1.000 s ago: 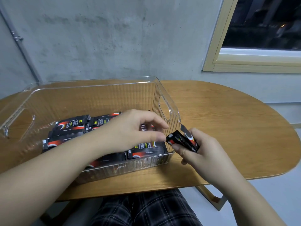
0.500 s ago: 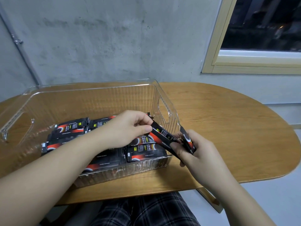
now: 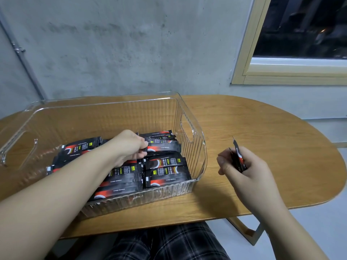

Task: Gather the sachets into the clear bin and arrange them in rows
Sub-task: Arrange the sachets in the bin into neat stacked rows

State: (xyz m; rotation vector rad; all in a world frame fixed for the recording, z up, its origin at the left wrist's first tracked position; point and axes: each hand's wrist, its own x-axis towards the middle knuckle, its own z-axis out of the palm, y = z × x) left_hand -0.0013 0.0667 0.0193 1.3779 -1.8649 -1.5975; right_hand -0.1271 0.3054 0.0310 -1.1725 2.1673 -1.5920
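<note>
Fingers [image 3: 144, 147] among sachets [image 3: 165, 166] in bin [image 3: 199, 147]

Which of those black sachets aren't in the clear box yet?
Only the few sachets gripped in the right hand, held above the table to the right of the clear bin. All the others lie inside it, where the left hand places one.

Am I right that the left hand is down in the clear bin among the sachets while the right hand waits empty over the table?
Not quite. In the head view the right hand is not empty: it holds a few sachets over the table. The left hand is indeed down in the clear bin.
</note>
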